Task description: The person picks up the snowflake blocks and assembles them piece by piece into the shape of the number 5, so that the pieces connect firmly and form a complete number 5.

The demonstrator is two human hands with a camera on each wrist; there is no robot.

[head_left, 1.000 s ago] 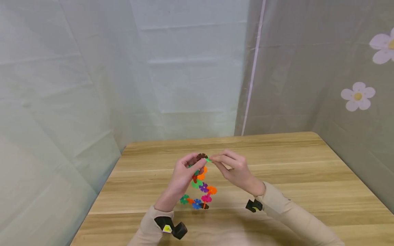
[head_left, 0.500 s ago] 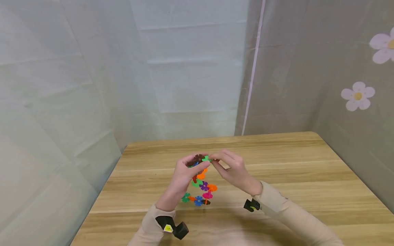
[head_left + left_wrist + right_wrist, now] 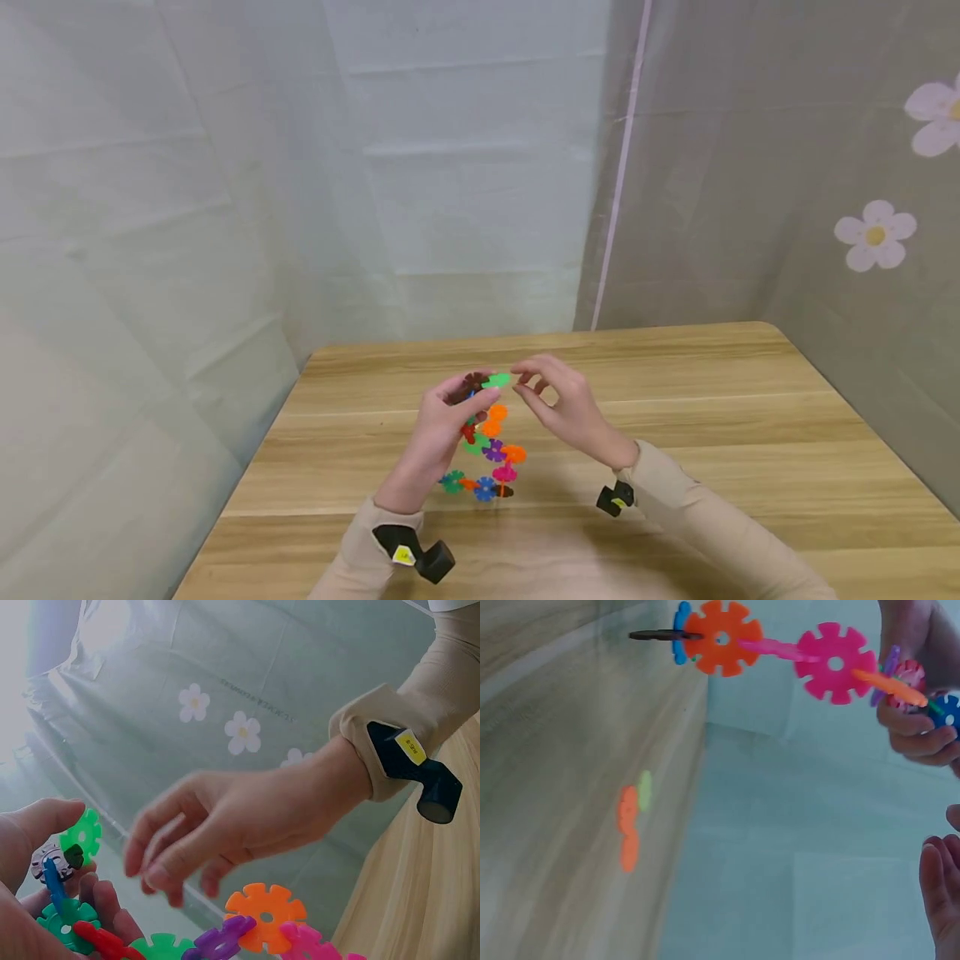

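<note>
Holding a chain of colourful snowflake discs (image 3: pixel 487 450) above the wooden worktop (image 3: pixel 750 433), the left hand (image 3: pixel 442 417) has its grip pinched on the top. The right hand (image 3: pixel 562 404), at 3 o'clock, hovers with loose, empty fingers.

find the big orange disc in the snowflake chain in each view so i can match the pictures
Head: orange disc on the right side of the chain, low centre, below both hands.
Left wrist: orange disc bottom centre, under the right hand.
Right wrist: orange disc at the top, left of centre.
Shared landmark: the pink disc next to it.
</note>
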